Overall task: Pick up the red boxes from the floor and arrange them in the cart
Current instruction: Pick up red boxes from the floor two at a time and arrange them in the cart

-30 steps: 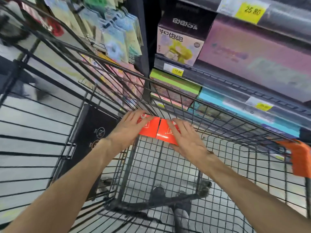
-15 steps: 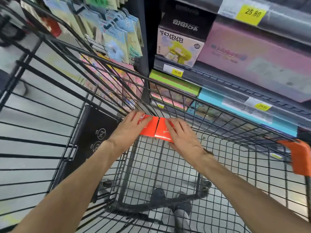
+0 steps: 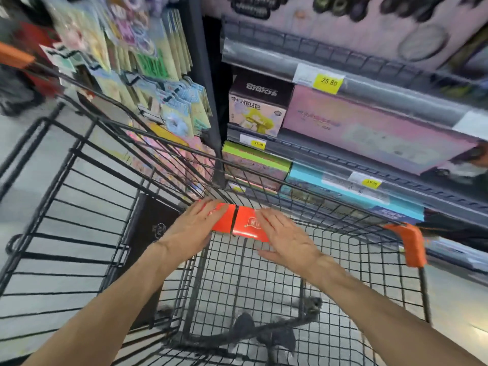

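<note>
Two red boxes sit side by side at the far end of the cart's [image 3: 79, 151] basket, on its wire-grid floor against the front wall. The left red box [image 3: 224, 216] and the right red box [image 3: 250, 225] are flat, glossy rectangular cartons lying broad face up, their neighbouring edges parted only by a thin dark seam. Together they form a row running left to right across the basket, tilted slightly so the right end lies nearer the person; the right one carries a small pale logo.

The left hand [image 3: 188, 229] rests flat on the left box, fingers straight and slightly spread, tips reaching its far edge. The right hand [image 3: 286, 239] lies over the right box, fingers extended and close together, thumb held out to the side; neither hand curls around a box.

The cart is black metal wire, with a fine square mesh floor, barred sides and an orange plastic corner guard [image 3: 412, 245]. A black panel [image 3: 155, 228] leans against the left inner side. Beyond the cart, grey shelves [image 3: 343, 151] hold cardboard toy boxes with yellow price tags [image 3: 328, 81], and hanging card packets [image 3: 169, 101] fill a rack to the left. Pale floor shows through the mesh.
</note>
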